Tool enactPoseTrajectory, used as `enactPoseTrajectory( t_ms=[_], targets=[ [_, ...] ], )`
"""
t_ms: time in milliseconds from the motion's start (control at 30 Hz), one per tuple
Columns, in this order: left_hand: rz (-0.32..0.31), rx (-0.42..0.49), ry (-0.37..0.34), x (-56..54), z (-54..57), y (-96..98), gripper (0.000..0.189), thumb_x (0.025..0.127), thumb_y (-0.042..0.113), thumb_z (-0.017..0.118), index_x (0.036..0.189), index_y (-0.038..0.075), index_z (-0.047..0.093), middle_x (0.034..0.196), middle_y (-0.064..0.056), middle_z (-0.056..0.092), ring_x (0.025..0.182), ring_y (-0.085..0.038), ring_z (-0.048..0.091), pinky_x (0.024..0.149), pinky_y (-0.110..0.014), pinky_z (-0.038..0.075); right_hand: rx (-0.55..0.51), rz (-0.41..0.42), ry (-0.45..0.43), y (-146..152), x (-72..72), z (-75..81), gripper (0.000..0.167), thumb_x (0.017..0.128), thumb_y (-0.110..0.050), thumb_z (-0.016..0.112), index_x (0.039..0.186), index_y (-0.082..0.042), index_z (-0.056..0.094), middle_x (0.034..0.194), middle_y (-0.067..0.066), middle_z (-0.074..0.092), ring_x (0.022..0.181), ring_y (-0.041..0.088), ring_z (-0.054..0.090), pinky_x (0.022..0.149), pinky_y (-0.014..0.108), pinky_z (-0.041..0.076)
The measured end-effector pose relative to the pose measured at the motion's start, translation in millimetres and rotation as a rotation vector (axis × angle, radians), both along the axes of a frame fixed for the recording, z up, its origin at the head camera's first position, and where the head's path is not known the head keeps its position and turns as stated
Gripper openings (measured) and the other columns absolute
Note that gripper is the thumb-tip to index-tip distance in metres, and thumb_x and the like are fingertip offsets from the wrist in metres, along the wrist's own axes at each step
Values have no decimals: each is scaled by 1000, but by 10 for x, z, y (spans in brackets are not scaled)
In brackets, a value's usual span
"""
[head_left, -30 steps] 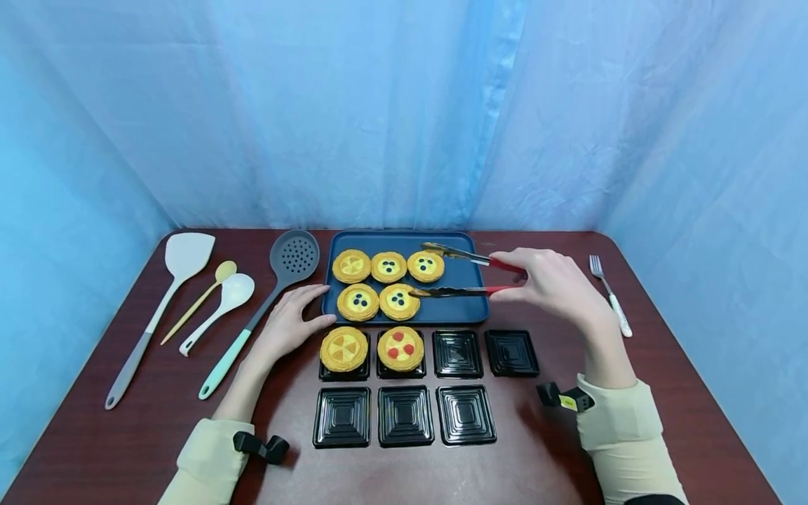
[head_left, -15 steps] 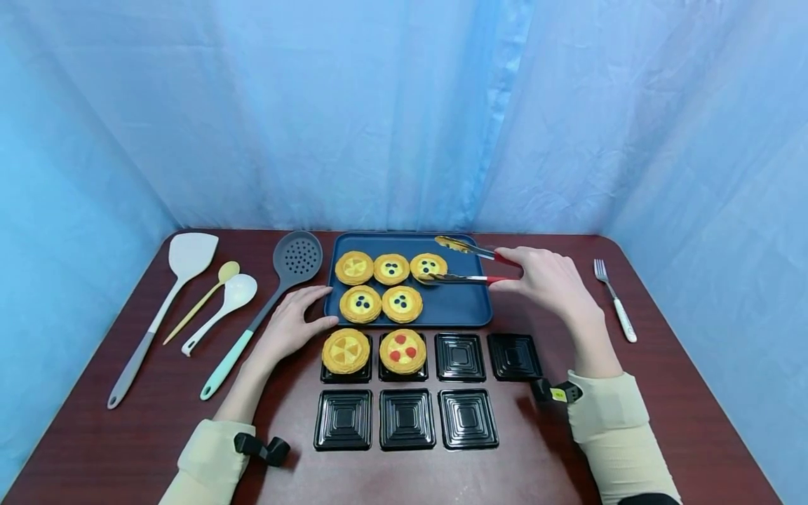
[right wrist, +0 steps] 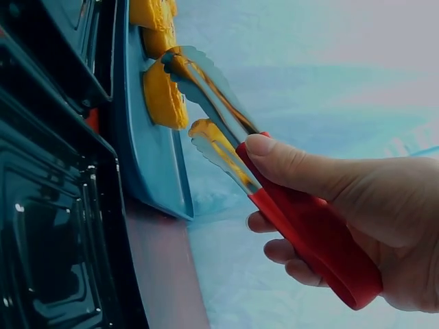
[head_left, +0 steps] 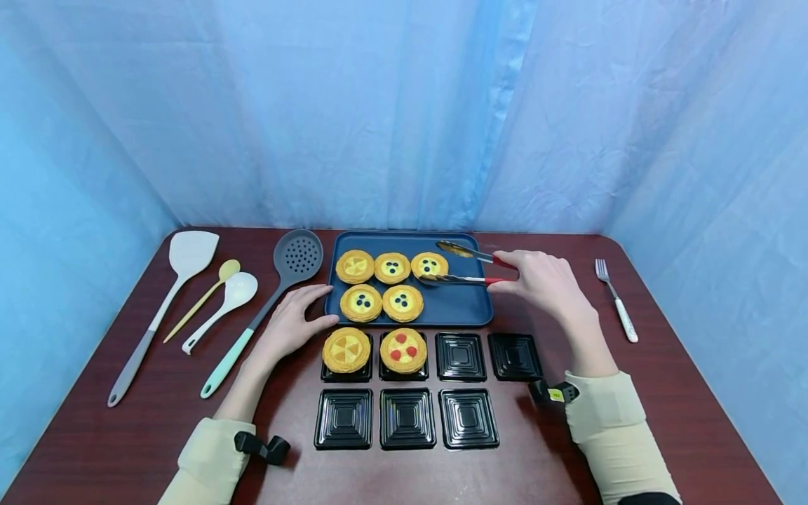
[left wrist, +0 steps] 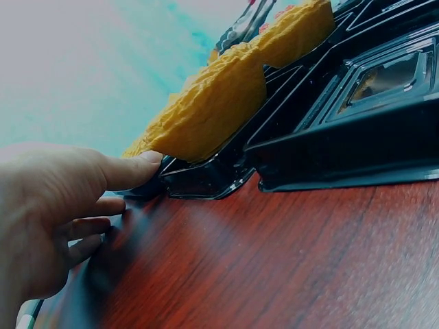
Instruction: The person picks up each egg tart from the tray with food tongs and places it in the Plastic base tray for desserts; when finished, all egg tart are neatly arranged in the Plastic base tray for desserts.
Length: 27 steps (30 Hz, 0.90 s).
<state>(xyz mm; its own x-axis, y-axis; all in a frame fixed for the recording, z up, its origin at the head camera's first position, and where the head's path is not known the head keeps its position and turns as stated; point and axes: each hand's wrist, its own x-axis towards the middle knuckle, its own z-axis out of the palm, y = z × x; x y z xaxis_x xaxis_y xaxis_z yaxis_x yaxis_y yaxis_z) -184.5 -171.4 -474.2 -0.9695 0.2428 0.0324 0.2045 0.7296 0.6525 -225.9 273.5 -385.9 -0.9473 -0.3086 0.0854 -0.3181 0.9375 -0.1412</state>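
Right hand: curled round the red handles of a pair of metal tongs, the thumb laid along one handle, the fingers wrapped behind the other
Tongs: arms spread apart, scalloped tips pointing left over the right part of the blue tray; seen from the head, the nearer tip overlaps the near rim of the back-right blueberry tart, though I can't tell if it touches
Left hand: fingers relaxed and spread, fingertips at the left rim of the blue tray, thumb by its near-left corner
Blue tray: five tarts; in the back row a wedge-topped tart at left, then two with blueberries; in front, two more blueberry ones side by side
Black plastic trays: seven squares on the person's side of the blue tray, four in the farther row, three in the nearer
Filled squares: the farther row's leftmost carries a second wedge-topped tart, and its neighbour a red-topped tart
Utensils at left: white turner, small yellow spoon, white ladle, and a grey slotted skimmer whose mint handle runs just beside the left hand
Fork: white-handled, right of the right hand
Worktop: reddish-brown wood grain, pale blue curtains behind
Sleeves: cream, a black camera at each wrist
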Motion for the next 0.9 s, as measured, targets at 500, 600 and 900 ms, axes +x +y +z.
enactPoseTrajectory(
  t_ms=[500,600,900],
  targets=[
    [11,-11,1,-1,0,8,65,96,35,73,153,14,50,159,-16,46,151,-42,33,121,-67,28,33,9,-32,-50,-4,-16,66,90,-51,76,145,-18,62,136,13,70,114,36,69,69,49,55],
    [10,-10,1,-1,0,8,65,96,35,73,154,14,50,159,-16,46,151,-42,33,121,-67,28,35,10,-32,-57,-5,-21,65,90,-51,76,144,-18,62,136,13,70,113,36,70,68,48,55],
    [12,-15,1,0,3,14,65,96,36,73,154,14,50,160,-16,46,151,-42,33,121,-67,28,36,4,-33,-58,-10,-26,63,90,-48,77,144,-18,63,135,13,70,111,36,70,64,46,53]
  ],
)
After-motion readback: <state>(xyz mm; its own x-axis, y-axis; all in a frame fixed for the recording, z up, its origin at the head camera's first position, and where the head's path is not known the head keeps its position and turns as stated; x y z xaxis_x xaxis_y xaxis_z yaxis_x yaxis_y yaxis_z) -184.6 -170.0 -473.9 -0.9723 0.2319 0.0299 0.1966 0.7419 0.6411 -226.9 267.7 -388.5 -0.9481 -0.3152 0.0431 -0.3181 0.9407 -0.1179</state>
